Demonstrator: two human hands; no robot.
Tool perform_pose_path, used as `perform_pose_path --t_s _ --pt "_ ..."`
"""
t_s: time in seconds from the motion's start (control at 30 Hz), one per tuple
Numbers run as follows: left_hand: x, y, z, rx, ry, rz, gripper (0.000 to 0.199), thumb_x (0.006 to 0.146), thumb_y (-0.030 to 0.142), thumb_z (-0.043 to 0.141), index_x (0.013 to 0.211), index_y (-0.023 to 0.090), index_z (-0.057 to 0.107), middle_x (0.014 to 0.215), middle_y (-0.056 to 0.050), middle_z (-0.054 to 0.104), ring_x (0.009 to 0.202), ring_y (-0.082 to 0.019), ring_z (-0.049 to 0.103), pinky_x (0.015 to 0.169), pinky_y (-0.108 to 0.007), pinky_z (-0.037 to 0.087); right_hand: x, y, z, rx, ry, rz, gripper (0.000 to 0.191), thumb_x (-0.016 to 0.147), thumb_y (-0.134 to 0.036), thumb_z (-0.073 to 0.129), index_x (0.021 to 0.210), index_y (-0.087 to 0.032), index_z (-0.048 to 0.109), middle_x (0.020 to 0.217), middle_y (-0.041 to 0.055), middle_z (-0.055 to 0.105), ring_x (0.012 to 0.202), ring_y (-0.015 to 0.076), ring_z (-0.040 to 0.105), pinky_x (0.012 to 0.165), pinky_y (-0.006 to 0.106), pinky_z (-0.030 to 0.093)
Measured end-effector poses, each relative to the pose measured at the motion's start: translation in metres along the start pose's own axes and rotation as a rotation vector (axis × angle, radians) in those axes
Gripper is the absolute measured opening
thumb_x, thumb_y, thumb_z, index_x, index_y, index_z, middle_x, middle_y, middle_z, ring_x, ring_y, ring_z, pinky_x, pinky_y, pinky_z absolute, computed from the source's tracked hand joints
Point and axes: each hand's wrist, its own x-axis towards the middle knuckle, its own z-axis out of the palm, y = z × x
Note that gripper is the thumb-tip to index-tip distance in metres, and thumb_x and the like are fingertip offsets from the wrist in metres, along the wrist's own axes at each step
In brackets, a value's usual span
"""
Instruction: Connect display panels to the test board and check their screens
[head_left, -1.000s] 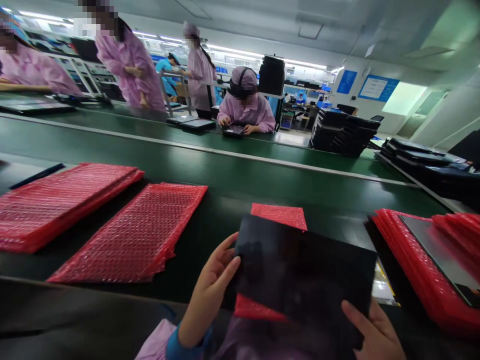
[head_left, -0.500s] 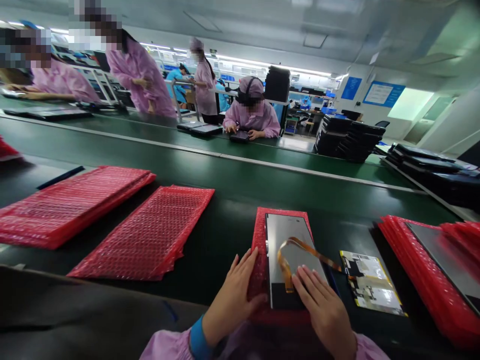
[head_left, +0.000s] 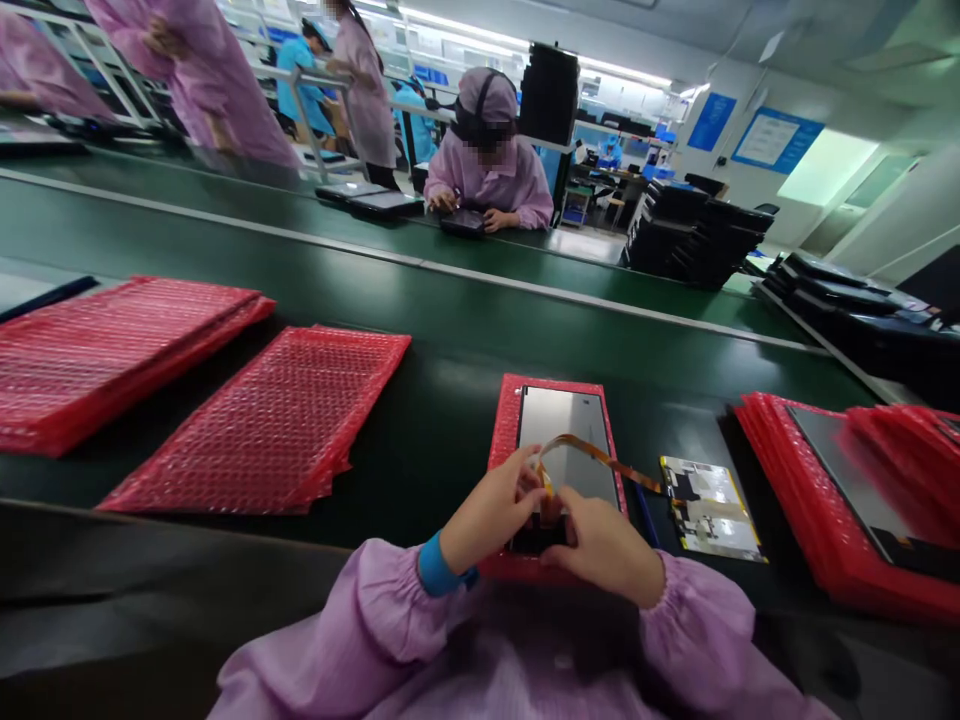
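Note:
A grey-backed display panel [head_left: 581, 415] lies on a red bubble-wrap bag [head_left: 504, 430] in front of me. An orange flex cable [head_left: 596, 452] arches over the panel and runs right to a flat silver battery-like part [head_left: 712, 510] with yellow edges. My left hand [head_left: 496, 508], blue band at the wrist, has its fingers bent around the cable's free end. From the other side, my right hand [head_left: 606, 542] closes its fingers on the same end, low on the panel. The fingertips partly hide the cable end and the panel's black lower strip. A dark blue pen-like stick [head_left: 646, 518] lies beside the panel.
Red bubble-wrap bags [head_left: 277, 425] and a thicker pile [head_left: 127, 350] lie left. At right, another panel [head_left: 847, 470] rests on stacked red bags [head_left: 795, 500]. Across the green bench [head_left: 442, 310], a co-worker [head_left: 491, 170] handles a tablet-like device. Black stacks [head_left: 690, 230] stand behind.
Both hands have moved inward from lying flat by the panel, and their fingers now close on the flex cable's free end. The camera view has shifted, so the scene sits higher.

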Motion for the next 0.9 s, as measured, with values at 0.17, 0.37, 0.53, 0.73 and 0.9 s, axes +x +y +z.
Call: perform_pose_path --t_s 0.17,0.37,0.53,0.73,0.9 --pt "0.009 -0.009 0.005 0.017 0.031 0.010 0.058 0.075 0.018 0.054 0.133 0.018 0.047 0.086 0.000 0.063 0.052 -0.010 0.053 0.049 -0.023 0.045 0.013 -0.003 -0.006 -0.024 -0.050 0.028 0.040 0.064 -0.032 0.078 0.095 -0.017 0.058 0.077 0.0011 0.066 0.068 0.0204 0.060 0.056 0.028 0.029" --pt "0.007 -0.009 0.005 -0.023 0.041 0.017 0.059 0.075 0.022 0.055 0.133 0.017 0.047 0.084 0.001 0.062 0.048 -0.008 0.050 0.046 -0.021 0.043 0.001 0.002 0.008 0.019 0.042 -0.010 0.032 0.071 -0.032 0.075 0.097 -0.019 0.059 0.065 -0.0038 0.062 0.061 0.0175 0.058 0.054 0.027 0.031" --pt "0.008 -0.013 0.006 -0.091 0.051 0.013 0.058 0.075 0.024 0.055 0.132 0.017 0.045 0.084 0.002 0.059 0.044 -0.006 0.045 0.042 -0.020 0.040 -0.030 0.054 0.018 -0.037 0.828 0.040 0.028 0.095 -0.040 0.046 0.100 -0.017 0.061 0.080 0.0059 0.066 0.070 0.0197 0.063 0.067 0.031 0.047" --pt "0.011 -0.019 0.007 -0.221 0.123 0.021 0.059 0.078 0.026 0.054 0.135 0.014 0.040 0.084 0.002 0.055 0.049 -0.007 0.049 0.047 -0.022 0.043 -0.059 0.107 0.019 -0.251 0.726 0.069 0.059 0.095 -0.040 0.042 0.148 -0.015 0.031 0.083 0.0069 0.067 0.071 0.0237 0.064 0.066 0.038 0.054" --pt "0.011 -0.018 0.006 -0.243 0.215 0.042 0.052 0.080 0.027 0.056 0.129 0.010 0.048 0.080 0.000 0.057 0.070 -0.013 0.057 0.064 -0.026 0.048 -0.093 0.099 0.000 0.196 0.437 -0.036 0.031 0.091 -0.030 0.050 0.117 -0.027 0.067 0.089 0.0051 0.072 0.076 0.0206 0.066 0.069 0.032 0.054"
